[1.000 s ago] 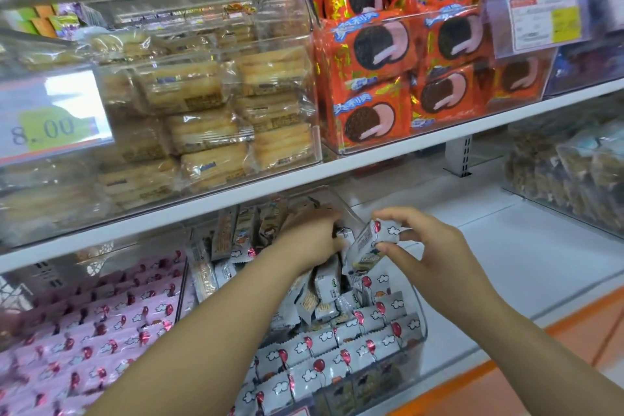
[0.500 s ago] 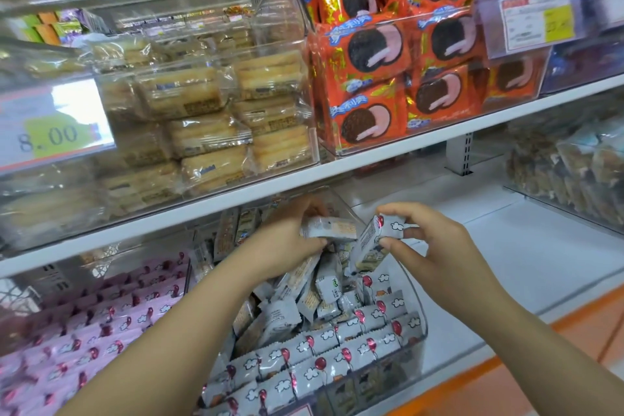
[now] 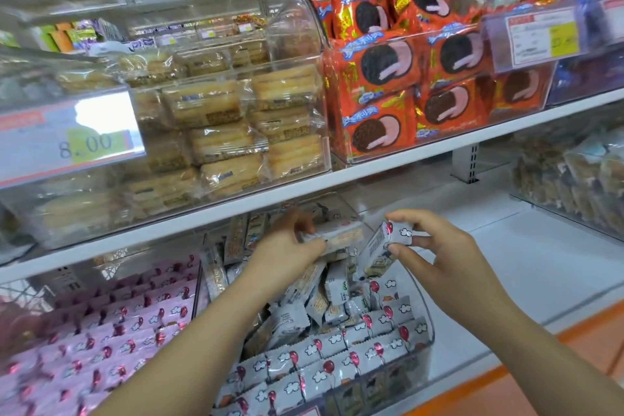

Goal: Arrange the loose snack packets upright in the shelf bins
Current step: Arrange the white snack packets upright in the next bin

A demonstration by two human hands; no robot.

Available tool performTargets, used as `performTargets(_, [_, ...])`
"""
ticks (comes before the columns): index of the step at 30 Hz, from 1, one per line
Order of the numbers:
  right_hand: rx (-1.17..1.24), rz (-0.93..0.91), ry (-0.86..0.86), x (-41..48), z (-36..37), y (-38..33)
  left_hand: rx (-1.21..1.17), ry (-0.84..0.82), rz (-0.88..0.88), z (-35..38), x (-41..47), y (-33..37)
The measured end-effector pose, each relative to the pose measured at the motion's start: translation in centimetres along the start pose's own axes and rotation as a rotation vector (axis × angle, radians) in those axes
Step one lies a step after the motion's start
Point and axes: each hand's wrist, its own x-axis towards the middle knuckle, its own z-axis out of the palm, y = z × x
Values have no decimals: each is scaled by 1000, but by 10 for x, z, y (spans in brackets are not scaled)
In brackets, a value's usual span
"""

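Observation:
A clear plastic bin (image 3: 427, 321) on the lower shelf holds several grey-white snack packets printed with red balloons and clouds. Rows at its front (image 3: 337, 368) stand upright; those in the middle (image 3: 317, 297) lie loose and tumbled. My left hand (image 3: 287, 246) grips one packet (image 3: 341, 235) lying flat above the pile. My right hand (image 3: 439, 246) pinches another packet (image 3: 381, 252) by its top edge, hanging tilted over the bin's right side.
To the left sits a bin of pink balloon packets (image 3: 101, 331). The upper shelf (image 3: 371, 172) carries bins of pale wafer packs (image 3: 219, 118) and orange cookie packs (image 3: 405, 84). Bare white shelf (image 3: 506, 263) lies right of the bin, with a bin of brown snacks (image 3: 574, 176) beyond.
My left hand has lifted a packet up out of the loose pile and holds it flat. My right hand keeps its packet in almost the same place.

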Motion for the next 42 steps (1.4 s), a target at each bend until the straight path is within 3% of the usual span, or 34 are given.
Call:
performTargets(5, [45,24,17,1,0,0,-66,76,61,-2,-7,0])
performTargets(11, [142,67,25,1,2,1,-192,-51,244,12,-21,2])
performTargets(17, [153,49,8,0,3,-1,-355,-53,107,18,-18,-2])
performTargets(21, [157,5,23,0,3,0,-241,-212,113,21,-20,5])
performTargets(28, [163,-25,31,2,3,2,-125,-210,131,22,-18,12])
performTargets(34, [-198,-150,-96,7,7,4,-29,30,50,13,-12,11])
performTargets(38, [-349,-114,-298,19,13,6,40,4,5,15,-6,13])
performTargets(42, [-431,-40,-390,27,19,5,169,-48,5,24,7,10])
